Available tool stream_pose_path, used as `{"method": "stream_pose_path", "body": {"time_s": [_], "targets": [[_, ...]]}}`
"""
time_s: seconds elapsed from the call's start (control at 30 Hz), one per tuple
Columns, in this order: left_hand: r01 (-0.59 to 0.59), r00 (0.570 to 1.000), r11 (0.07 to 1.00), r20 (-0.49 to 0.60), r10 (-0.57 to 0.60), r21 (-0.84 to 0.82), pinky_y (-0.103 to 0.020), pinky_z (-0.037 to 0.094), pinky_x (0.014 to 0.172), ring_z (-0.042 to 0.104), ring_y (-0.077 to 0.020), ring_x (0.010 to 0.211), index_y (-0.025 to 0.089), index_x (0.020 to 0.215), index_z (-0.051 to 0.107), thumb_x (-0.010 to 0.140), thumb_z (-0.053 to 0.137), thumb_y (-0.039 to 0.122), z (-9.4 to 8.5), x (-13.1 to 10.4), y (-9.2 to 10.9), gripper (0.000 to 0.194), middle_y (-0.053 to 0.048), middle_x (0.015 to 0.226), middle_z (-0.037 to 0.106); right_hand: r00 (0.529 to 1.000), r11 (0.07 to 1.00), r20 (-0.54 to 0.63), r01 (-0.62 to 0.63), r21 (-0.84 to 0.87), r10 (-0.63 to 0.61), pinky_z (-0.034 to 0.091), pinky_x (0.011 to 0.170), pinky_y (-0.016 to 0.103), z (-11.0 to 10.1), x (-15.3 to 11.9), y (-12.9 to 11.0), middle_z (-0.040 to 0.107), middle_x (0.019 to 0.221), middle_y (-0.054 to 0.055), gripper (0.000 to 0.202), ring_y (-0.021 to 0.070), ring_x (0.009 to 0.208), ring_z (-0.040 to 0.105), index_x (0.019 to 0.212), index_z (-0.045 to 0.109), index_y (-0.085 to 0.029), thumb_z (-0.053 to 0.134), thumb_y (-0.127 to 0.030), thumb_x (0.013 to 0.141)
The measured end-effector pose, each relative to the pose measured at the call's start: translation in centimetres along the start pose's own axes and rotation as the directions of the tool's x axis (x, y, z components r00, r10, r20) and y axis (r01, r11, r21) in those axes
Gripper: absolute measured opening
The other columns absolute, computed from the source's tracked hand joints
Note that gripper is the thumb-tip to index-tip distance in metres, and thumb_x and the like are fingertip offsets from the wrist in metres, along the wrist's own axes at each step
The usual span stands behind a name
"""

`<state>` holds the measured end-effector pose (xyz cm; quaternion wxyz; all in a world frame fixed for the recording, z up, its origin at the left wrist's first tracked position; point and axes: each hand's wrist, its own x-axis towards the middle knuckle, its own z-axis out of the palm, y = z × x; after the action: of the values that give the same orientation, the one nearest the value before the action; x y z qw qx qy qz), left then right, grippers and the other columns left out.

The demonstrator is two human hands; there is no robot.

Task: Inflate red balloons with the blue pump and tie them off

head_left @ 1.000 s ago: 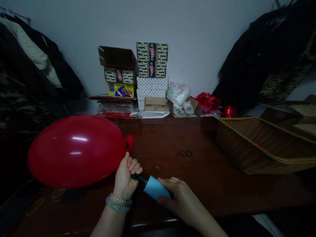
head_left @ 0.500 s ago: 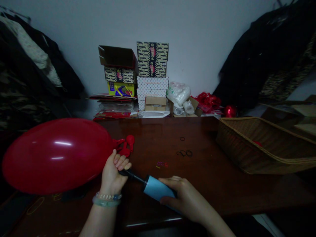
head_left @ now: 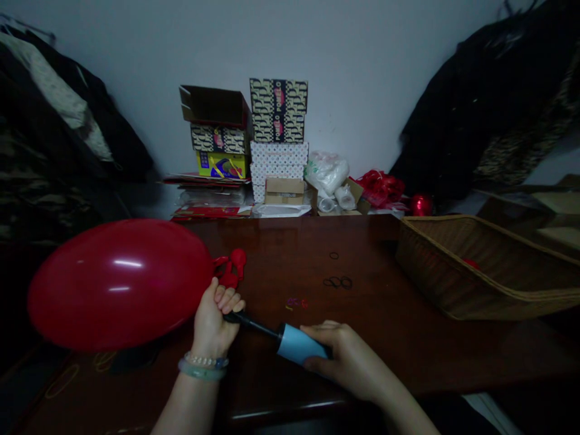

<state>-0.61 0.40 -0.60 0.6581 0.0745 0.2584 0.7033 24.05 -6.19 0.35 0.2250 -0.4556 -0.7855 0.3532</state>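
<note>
A large inflated red balloon (head_left: 122, 284) lies at the left, its neck end running into my left hand (head_left: 219, 323). That hand is closed around the neck and the black end (head_left: 233, 316) of a balloon pump. My right hand (head_left: 342, 356) grips the pump's light blue barrel (head_left: 296, 344), with a thin black rod (head_left: 260, 327) showing between the two hands. How the neck sits on the pump is hidden by my left fingers. Just beyond my left hand, several limp red balloons (head_left: 237, 261) rest on the table.
On the brown table (head_left: 281, 241) lie black rubber bands (head_left: 339, 282) and small coloured bands (head_left: 296, 302). A wicker basket (head_left: 435, 278) stands at the right with something red inside. Stacked boxes (head_left: 278, 121) and plastic bags (head_left: 328, 175) line the wall. Dark clothes (head_left: 444, 103) hang at both sides.
Both hands and the pump have shifted a little to the right. The balloon has moved right too, its far end most. Slightly more of the black rod shows.
</note>
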Motion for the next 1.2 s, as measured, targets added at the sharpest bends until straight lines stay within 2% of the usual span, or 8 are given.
{"method": "stream_pose_path", "body": {"time_s": [0.1, 0.3, 0.4, 0.63, 0.83, 1.03, 1.2], "targets": [[0.012, 1.0, 1.0, 0.004, -0.012, 0.002, -0.02, 0.023, 0.037, 0.026, -0.0045, 0.033, 0.019, 0.055, 0.025, 0.086, 0.056, 0.023, 0.3, 0.2, -0.2, 0.044, 0.009, 0.042, 0.026, 1.0, 1.0, -0.008, -0.007, -0.001, 0.007, 0.038, 0.087, 0.029, 0.3, 0.5, -0.3, 0.069, 0.106, 0.0, 0.031, 0.0203, 0.094, 0.058, 0.11, 0.066, -0.026, 0.066, -0.025, 0.079], [0.08, 0.997, 0.996, -0.02, -0.079, 0.03, -0.021, 0.021, 0.037, 0.024, -0.004, 0.033, 0.019, 0.054, 0.026, 0.084, 0.058, 0.026, 0.0, -0.4, -2.0, 0.045, 0.009, 0.042, 0.024, 0.998, 1.0, -0.053, -0.017, -0.002, 0.017, 0.039, 0.082, 0.027, 2.9, 0.9, -1.4, 0.069, 0.099, -0.002, 0.027, 0.0181, 0.089, 0.058, 0.108, 0.065, -0.027, 0.063, -0.022, 0.081], [0.093, 0.995, 0.994, -0.028, -0.092, 0.048, -0.02, 0.021, 0.037, 0.024, -0.0037, 0.033, 0.019, 0.054, 0.026, 0.084, 0.059, 0.027, -0.1, -0.8, -2.4, 0.045, 0.009, 0.042, 0.024, 0.998, 1.0, -0.053, -0.018, -0.008, 0.017, 0.039, 0.081, 0.027, 3.4, 0.9, -1.7, 0.069, 0.101, -0.001, 0.028, 0.0191, 0.089, 0.058, 0.109, 0.065, -0.027, 0.063, -0.023, 0.081], [0.1, 0.995, 0.995, -0.03, -0.1, 0.021, -0.021, 0.021, 0.037, 0.023, -0.0044, 0.033, 0.019, 0.054, 0.025, 0.084, 0.059, 0.027, 0.6, -0.8, -1.5, 0.045, 0.009, 0.042, 0.023, 1.0, 1.0, -0.022, -0.002, 0.026, 0.002, 0.038, 0.081, 0.027, 2.1, 0.8, -1.9, 0.069, 0.097, -0.002, 0.024, 0.0182, 0.088, 0.059, 0.104, 0.066, -0.027, 0.064, -0.026, 0.08], [0.095, 0.995, 0.995, -0.004, -0.095, 0.005, -0.021, 0.021, 0.037, 0.024, -0.0048, 0.032, 0.019, 0.054, 0.025, 0.084, 0.058, 0.026, 0.1, -0.4, -0.9, 0.045, 0.008, 0.042, 0.025, 1.0, 0.999, 0.0, 0.02, 0.034, -0.02, 0.038, 0.079, 0.025, 1.7, 0.5, -1.5, 0.069, 0.096, -0.003, 0.02, 0.0168, 0.087, 0.058, 0.101, 0.066, -0.026, 0.064, -0.026, 0.081], [0.036, 0.998, 0.999, -0.043, -0.036, -0.015, -0.021, 0.024, 0.037, 0.026, -0.005, 0.032, 0.02, 0.054, 0.025, 0.088, 0.052, 0.022, 0.7, -0.2, 0.8, 0.043, 0.008, 0.041, 0.026, 1.0, 1.0, 0.028, 0.009, 0.014, -0.009, 0.038, 0.075, 0.024, -0.1, 0.1, -1.4, 0.068, 0.091, -0.004, 0.019, 0.0158, 0.083, 0.057, 0.099, 0.066, -0.026, 0.065, -0.026, 0.08], [0.023, 0.998, 1.0, -0.061, -0.024, -0.021, -0.02, 0.023, 0.037, 0.026, -0.0051, 0.032, 0.02, 0.055, 0.026, 0.088, 0.051, 0.022, 0.4, 0.2, 0.6, 0.042, 0.008, 0.042, 0.026, 1.0, 1.0, 0.028, -0.013, -0.021, 0.013, 0.039, 0.078, 0.026, -0.2, 0.2, -1.0, 0.069, 0.093, -0.002, 0.024, 0.0175, 0.086, 0.058, 0.103, 0.067, -0.027, 0.065, -0.028, 0.08]]}}
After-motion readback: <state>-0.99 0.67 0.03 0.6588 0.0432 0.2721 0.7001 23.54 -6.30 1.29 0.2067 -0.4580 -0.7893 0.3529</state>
